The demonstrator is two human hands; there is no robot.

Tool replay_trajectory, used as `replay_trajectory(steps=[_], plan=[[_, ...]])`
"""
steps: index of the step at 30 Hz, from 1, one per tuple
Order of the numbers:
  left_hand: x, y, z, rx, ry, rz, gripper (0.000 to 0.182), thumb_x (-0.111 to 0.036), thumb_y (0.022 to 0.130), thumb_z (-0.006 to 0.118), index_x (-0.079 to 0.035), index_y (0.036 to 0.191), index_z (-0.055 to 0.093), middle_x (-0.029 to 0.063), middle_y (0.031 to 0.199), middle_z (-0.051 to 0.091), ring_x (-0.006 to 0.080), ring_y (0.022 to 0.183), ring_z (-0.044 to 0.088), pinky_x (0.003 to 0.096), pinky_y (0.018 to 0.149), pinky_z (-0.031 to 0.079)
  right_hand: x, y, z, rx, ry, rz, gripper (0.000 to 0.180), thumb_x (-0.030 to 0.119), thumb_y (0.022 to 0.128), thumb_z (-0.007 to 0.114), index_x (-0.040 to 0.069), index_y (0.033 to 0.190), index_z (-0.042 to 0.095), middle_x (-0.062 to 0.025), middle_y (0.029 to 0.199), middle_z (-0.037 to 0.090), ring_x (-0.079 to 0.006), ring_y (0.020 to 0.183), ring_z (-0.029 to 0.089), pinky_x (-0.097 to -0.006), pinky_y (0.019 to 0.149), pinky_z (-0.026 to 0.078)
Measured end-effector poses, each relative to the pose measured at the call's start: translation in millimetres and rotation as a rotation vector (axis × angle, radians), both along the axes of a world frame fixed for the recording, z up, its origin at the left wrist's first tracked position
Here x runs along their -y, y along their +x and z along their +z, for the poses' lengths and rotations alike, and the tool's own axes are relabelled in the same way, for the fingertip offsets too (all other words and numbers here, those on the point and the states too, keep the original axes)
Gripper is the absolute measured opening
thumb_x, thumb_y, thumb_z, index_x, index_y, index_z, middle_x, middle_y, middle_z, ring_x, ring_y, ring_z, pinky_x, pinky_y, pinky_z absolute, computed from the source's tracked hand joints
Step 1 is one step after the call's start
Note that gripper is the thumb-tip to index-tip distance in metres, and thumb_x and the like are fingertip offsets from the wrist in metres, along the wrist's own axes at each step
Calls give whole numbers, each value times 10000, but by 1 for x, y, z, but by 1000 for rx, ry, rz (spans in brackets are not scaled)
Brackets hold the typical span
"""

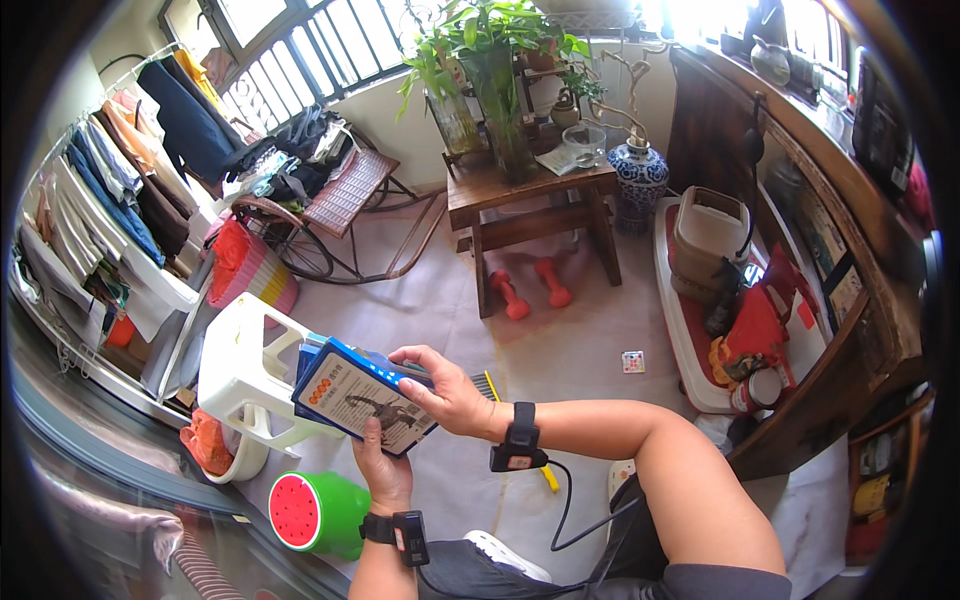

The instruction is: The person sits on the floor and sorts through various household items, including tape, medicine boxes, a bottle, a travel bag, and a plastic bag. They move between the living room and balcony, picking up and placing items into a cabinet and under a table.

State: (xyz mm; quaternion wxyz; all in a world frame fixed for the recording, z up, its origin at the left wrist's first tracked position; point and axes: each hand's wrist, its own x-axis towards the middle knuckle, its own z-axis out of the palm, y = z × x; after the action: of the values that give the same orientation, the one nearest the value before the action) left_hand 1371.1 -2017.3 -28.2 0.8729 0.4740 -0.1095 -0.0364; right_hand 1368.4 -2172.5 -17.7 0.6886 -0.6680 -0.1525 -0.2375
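Note:
My left hand holds a stack of thin blue-edged boxes or books from below, its thumb lying on the front cover. That cover is pale, with printed writing and a picture of a dark dinosaur. Over the stack's upper right side rests my right hand, its fingers and thumb on the upper edge. Both wrists wear black bands with small devices and cables. Beneath my right forearm a yellow and dark striped thing is partly hidden. Just left of the stack stands a white plastic stool.
A green watermelon-patterned stool lies near my left forearm. Red dumbbells rest by the wooden table. A small patterned card is on the floor. Right stands a low white and red tray with a beige bin.

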Motion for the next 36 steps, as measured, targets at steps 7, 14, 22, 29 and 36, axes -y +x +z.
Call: replay_trajectory(steps=[7, 14, 22, 29, 36], plan=[[-3, -1, -6, -46, -48, 99, 565, -417, 883, 591, -87, 1311, 426, 52, 1216, 547, 205, 1087, 536, 354, 935, 424, 72, 43, -9, 140, -388, -160, 181, 163, 868, 586, 51, 1007, 618, -116, 1003, 598, -260, 902, 579, -336, 808, 463], [-12, -11, -4, -365, -190, 62, 534, -423, 835, 658, -123, 1248, 503, -14, 1184, 582, 157, 1058, 558, 311, 907, 444, 295, 107, -43, -27, -503, -1117, 223, 206, 821, 575, 32, 937, 655, -170, 1015, 613, -326, 970, 572, -389, 873, 459], [-2, -16, -2, -481, -167, 63, 467, -400, 862, 628, -146, 1236, 509, -19, 1164, 588, 156, 1040, 571, 314, 894, 459, 425, 129, -19, -487, -112, -1046, 680, 327, 840, 633, 24, 1360, 317, -125, 855, 639, -221, 681, 637, -368, 605, 546], [-1, -9, 0, -556, -115, 137, 426, -416, 881, 592, -188, 1233, 515, -34, 1127, 607, 136, 992, 590, 302, 851, 479, 435, 144, -4, -580, 200, -938, 448, 488, 927, 466, 98, 1136, 531, -42, 889, 594, -129, 683, 560, -304, 625, 528], [6, -12, 1, -564, -128, 159, 429, -414, 884, 586, -187, 1240, 512, -26, 1157, 603, 138, 987, 600, 300, 837, 499, 354, 129, -52, 142, -566, -1253, 190, 196, 961, 458, 53, 869, 541, -145, 786, 571, -361, 736, 576, -410, 596, 460]])
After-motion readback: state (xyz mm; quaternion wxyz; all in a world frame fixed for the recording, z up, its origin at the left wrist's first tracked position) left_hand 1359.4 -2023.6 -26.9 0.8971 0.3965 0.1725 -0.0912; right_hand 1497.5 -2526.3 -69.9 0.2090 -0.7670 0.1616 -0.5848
